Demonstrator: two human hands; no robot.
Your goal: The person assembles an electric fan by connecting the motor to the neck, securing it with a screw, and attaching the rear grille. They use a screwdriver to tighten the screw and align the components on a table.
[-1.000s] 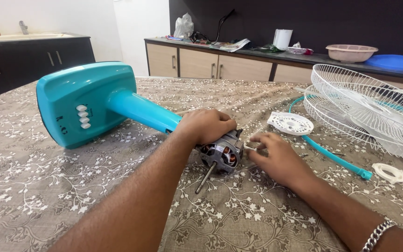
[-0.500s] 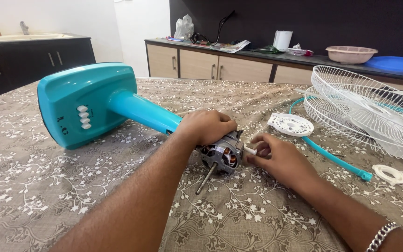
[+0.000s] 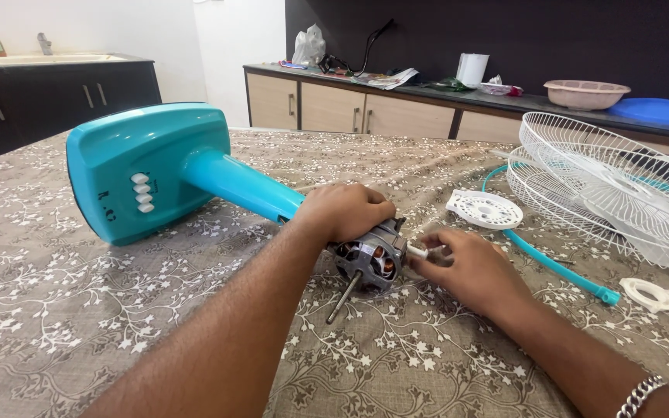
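A teal table fan lies on its side, its base (image 3: 145,169) at the left and its neck (image 3: 241,186) running toward the centre. My left hand (image 3: 344,210) grips the top of the bare metal fan motor (image 3: 372,261), whose shaft (image 3: 342,297) points toward me. My right hand (image 3: 466,267) pinches a small white plastic piece (image 3: 416,251) and holds it against the motor's right side.
The patterned tablecloth (image 3: 79,302) covers the table. White wire fan guards (image 3: 621,186) are stacked at the right, with a round white plastic cover (image 3: 484,209), a teal rim strip (image 3: 555,265) and a white ring (image 3: 648,294) nearby. Cabinets and a cluttered counter (image 3: 396,85) stand behind.
My right hand has moved left from the table toward the motor, bringing the small white piece up against its side. My left hand has stayed on the motor.
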